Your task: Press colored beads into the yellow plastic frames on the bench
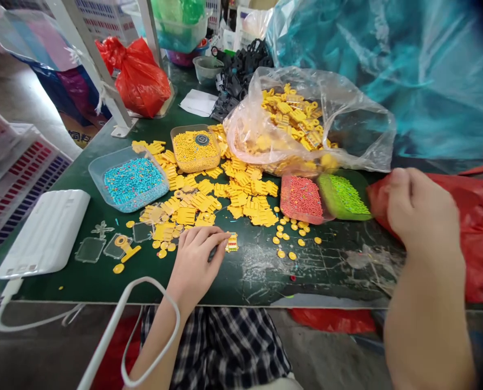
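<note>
My left hand (198, 254) rests on the green table (261, 271), its fingertips pinching a small yellow frame (232, 242) filled with coloured beads. My right hand (422, 214) is raised at the right, blurred, its fingers curled against the red plastic bag (481, 227); whether it grips the bag is unclear. A heap of yellow plastic frames (225, 195) lies ahead of my left hand. Trays of beads stand around it: blue (132, 181), yellow (195, 147), red (302, 197) and green (345, 196). Small yellow discs (291, 234) lie scattered near the red tray.
A clear bag of yellow frames (302, 122) sits behind the trays. A white power bank (46, 230) with a cable (115, 325) lies at the left. Clear plastic pieces (103, 246) lie beside it. A red bag (139, 76), black parts (241, 70) and crates stand farther back.
</note>
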Demonstrator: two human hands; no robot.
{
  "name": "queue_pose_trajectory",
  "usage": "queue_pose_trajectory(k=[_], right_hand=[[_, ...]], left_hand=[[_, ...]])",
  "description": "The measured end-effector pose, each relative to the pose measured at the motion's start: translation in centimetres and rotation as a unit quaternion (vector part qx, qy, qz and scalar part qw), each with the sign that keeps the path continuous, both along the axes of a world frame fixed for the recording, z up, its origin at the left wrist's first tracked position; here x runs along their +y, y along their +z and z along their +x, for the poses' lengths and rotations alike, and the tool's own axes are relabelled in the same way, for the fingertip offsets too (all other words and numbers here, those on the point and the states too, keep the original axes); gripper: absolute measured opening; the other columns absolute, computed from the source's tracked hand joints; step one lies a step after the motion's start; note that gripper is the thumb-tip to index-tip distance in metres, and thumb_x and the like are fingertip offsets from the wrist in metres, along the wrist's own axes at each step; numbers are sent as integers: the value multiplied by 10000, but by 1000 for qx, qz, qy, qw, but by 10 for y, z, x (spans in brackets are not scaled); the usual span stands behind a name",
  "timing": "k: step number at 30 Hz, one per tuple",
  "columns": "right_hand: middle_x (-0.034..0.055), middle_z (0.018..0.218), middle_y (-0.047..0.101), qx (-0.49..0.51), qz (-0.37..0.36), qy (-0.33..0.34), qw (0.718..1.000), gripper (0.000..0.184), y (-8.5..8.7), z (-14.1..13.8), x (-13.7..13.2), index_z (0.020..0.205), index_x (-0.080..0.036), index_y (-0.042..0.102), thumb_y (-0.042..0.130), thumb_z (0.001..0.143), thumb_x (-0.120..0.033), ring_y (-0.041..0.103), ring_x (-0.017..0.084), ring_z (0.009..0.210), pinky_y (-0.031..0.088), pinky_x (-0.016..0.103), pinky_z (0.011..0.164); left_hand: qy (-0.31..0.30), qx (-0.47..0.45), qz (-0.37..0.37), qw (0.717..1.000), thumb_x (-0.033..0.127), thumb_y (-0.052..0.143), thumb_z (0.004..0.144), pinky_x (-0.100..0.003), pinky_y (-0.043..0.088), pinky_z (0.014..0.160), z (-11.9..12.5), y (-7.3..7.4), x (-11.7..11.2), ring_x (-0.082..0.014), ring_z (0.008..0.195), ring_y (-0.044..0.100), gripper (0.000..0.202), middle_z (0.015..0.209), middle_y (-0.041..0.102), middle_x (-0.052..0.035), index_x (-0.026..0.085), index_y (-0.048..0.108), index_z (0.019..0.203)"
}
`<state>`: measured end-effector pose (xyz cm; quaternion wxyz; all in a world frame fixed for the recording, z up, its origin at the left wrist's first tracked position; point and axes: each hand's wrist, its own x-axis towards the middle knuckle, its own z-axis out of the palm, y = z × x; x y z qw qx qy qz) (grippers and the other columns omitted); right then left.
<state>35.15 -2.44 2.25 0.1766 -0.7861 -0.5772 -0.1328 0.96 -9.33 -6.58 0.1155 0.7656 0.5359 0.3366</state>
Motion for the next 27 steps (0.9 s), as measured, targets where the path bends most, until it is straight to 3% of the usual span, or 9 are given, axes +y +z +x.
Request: queue_pose_trajectory(k=[2,3,5,8,13,18,27], right_hand=[[85,701,555,0,-54,4,999,304,-6,22,15,780,-199,543,442,956,-426,374,169,605,255,315,557],[107,749,587,-8,-65,46,997,324,-12,27,18,814,-190,577,450,952,-454,422,191,658,278,321,575],[136,824,628,-22,-20,126,992,397,-23,25,15,890,-175,621,413,959,-506,491,230,748,336,337,620],[118,918,656,-20,86,243,966,337,-35,-5,-8,993,-177,620,395,983,-428,550,239,829,407,351,708],[89,1024,675,-54,14,415,908,183,-40,-70,-34,1030,-184,636,499,939,-266,569,239,942,433,371,797],[106,1207,639,-120,-52,431,893,303,-51,-87,-16,1152,-132,629,559,866,-204,507,285,1085,401,417,903],[77,1088,676,-198,-71,418,884,237,-56,-81,2,1041,-162,676,580,833,-99,515,274,997,392,410,834]], left_hand=[[-1,-1,9,1000,235,501,967,-383,407,854,0,0,1,-202,939,601,182,995,707,-30,224,683,972],[0,-1,12,1000,237,500,968,-383,406,853,0,0,1,-202,935,601,183,995,706,-30,224,683,967],[-2,-2,14,1000,242,498,968,-386,404,856,1,1,1,-204,934,601,186,995,706,-30,225,683,967],[-8,-1,11,1000,259,493,970,-390,405,861,1,2,1,-208,948,602,197,995,706,-30,233,688,973],[-4,-1,21,1000,286,469,982,-394,408,871,3,4,-1,-209,956,604,228,979,712,-36,241,693,983],[-6,-9,22,1000,283,483,975,-395,405,879,2,5,-2,-208,954,599,218,990,713,-32,243,698,982],[-3,-13,12,1000,258,497,971,-399,397,885,2,4,-4,-206,957,591,193,990,705,-32,235,689,974]])
